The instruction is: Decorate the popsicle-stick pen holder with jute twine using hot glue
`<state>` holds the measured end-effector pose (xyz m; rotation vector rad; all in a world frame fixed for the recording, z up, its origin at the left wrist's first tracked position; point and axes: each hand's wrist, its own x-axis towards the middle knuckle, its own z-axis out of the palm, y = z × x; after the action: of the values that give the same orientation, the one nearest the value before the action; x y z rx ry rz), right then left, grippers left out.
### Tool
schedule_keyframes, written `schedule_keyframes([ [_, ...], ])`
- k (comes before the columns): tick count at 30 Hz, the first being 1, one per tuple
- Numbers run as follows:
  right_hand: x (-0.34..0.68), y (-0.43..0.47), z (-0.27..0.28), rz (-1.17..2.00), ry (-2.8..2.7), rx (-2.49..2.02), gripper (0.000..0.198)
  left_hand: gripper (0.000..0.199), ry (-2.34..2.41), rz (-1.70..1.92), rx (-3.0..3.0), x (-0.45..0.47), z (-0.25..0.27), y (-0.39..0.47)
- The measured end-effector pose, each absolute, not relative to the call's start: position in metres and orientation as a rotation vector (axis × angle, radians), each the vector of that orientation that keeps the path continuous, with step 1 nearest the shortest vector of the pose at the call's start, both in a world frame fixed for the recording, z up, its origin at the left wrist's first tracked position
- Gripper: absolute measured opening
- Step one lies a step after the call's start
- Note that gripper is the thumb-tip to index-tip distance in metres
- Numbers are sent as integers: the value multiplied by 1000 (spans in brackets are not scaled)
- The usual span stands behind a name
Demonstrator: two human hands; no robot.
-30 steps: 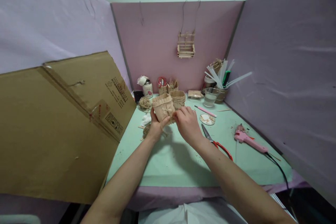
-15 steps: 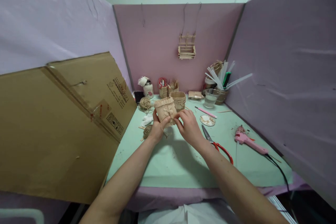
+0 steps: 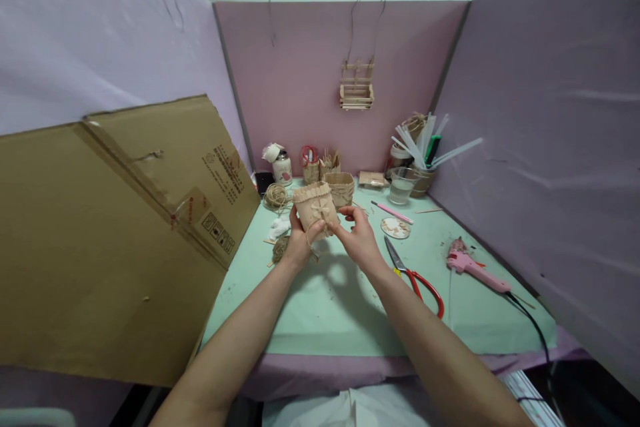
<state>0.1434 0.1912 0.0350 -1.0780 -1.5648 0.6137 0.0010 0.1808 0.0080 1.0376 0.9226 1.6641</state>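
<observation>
A small tan basket [image 3: 306, 205] with a scalloped rim and a bow-like decoration [image 3: 320, 211] on its front is held up over the table. My left hand [image 3: 300, 240] is wrapped round its lower left side, thumb across the front. My right hand [image 3: 357, 237] grips the lower right edge: its thumb presses the front near the decoration and the curled fingers rest by the side, partly hidden. A loose twine end [image 3: 314, 255] hangs below the basket. Behind it stands a second woven basket [image 3: 345, 197].
Red-handled scissors [image 3: 417, 283] lie open right of my forearm, beyond them a pink glue gun [image 3: 477, 270] with its cord. A round dish of chips [image 3: 395, 227], a pink pen [image 3: 393, 212], a cup of water [image 3: 400, 190] and twine coils [image 3: 277, 196] surround my hands. Cardboard [image 3: 125, 233] leans left.
The right hand's index finger has lifted away from the thumb, loosening a pinch at the basket's front; the thumb stays there. The basket has barely moved.
</observation>
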Motion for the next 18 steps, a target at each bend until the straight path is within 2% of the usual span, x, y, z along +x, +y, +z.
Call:
schedule_keyframes([
  [7, 155, 192, 38, 950, -1529, -1147, 61, 93, 878, 1541, 1027, 3, 9, 182],
  [11, 167, 194, 28, 1210, -1454, -1094, 69, 104, 932, 1396, 1007, 8, 8, 182],
  [18, 181, 198, 3, 1219, -1423, -1017, 72, 114, 960, 1347, 1224, 11, 1, 187],
])
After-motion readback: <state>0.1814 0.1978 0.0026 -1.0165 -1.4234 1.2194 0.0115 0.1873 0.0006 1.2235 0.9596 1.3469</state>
